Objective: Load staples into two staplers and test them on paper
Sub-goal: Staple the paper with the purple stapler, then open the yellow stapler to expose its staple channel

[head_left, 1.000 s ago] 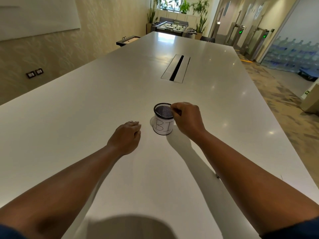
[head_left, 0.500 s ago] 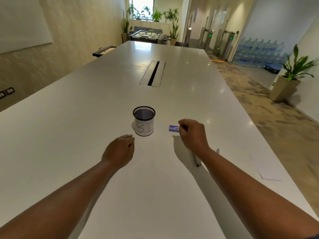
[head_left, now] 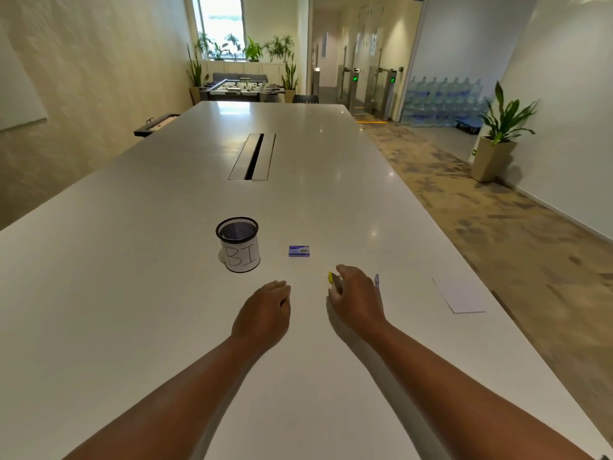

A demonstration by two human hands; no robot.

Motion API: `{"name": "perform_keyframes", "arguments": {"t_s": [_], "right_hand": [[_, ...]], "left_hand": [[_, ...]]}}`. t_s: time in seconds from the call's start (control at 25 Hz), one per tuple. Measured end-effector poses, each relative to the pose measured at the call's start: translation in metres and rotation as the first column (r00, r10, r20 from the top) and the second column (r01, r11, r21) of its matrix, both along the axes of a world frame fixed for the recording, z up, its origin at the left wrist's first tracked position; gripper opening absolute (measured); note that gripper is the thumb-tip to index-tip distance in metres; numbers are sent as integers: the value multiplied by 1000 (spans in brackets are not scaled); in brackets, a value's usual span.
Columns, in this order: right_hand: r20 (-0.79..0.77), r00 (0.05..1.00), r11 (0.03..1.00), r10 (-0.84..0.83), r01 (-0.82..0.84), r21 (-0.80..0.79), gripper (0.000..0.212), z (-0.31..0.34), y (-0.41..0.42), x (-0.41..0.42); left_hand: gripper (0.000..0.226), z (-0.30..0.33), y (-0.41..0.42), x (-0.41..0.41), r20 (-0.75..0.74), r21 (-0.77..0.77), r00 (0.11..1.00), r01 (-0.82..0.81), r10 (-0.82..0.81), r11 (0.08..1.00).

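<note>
Yellow item (head_left: 330, 277), too hidden to identify, is peeking out at the right hand's (head_left: 356, 302) curled fingertips, grip unclear; the left hand (head_left: 263, 313) is resting loosely curled and holding nothing on the white table (head_left: 132, 293). Blue staple box (head_left: 299, 251) is lying beyond the right hand, beside the mesh cup (head_left: 238, 244) marked "BI", and paper (head_left: 459, 295) is sitting far right.

Two bare forearms reach in from the bottom edge, uncovered from elbow to wrist. No sleeves show on them. The left hand (head_left: 263, 313) and the right hand (head_left: 356, 302) wear no gloves, rings, watch or bracelet that can be seen.
</note>
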State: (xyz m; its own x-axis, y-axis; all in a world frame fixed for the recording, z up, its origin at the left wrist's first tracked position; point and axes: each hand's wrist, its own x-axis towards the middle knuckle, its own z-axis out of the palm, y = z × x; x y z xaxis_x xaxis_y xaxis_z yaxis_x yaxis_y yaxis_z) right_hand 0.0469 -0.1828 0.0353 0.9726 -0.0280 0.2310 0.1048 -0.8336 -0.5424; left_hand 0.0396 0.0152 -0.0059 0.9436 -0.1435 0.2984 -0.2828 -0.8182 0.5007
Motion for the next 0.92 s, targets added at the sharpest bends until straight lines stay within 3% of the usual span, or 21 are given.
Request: {"name": "perform_keyframes", "arguments": {"t_s": [0.12, 0.28, 0.48, 0.68, 0.8, 0.92], "right_hand": [[62, 998, 999, 17, -19, 35, 10, -11, 4, -5], [-9, 999, 992, 31, -30, 120, 41, -31, 11, -10], [-12, 998, 981, 60, -57, 183, 53, -39, 17, -11], [40, 997, 986, 72, -77, 146, 32, -38, 16, -8], [28, 1000, 921, 6, -17, 389, 21, -31, 18, -11], [-99, 994, 724, 52, 31, 689, 22, -26, 24, -14]], "left_hand": [[26, -1, -14, -4, 25, -11, 998, 55, -55, 998], [21, -3, -14, -2, 56, -48, 995, 85, -82, 995], [31, -8, -12, 1, 89, -31, 993, 80, -77, 996], [38, -6, -11, 5, 105, 17, 988, 109, -110, 994], [47, -7, -11, 7, 70, 28, 993, 97, -98, 995], [54, -9, -9, 7, 49, -11, 996, 75, -74, 997]]}}
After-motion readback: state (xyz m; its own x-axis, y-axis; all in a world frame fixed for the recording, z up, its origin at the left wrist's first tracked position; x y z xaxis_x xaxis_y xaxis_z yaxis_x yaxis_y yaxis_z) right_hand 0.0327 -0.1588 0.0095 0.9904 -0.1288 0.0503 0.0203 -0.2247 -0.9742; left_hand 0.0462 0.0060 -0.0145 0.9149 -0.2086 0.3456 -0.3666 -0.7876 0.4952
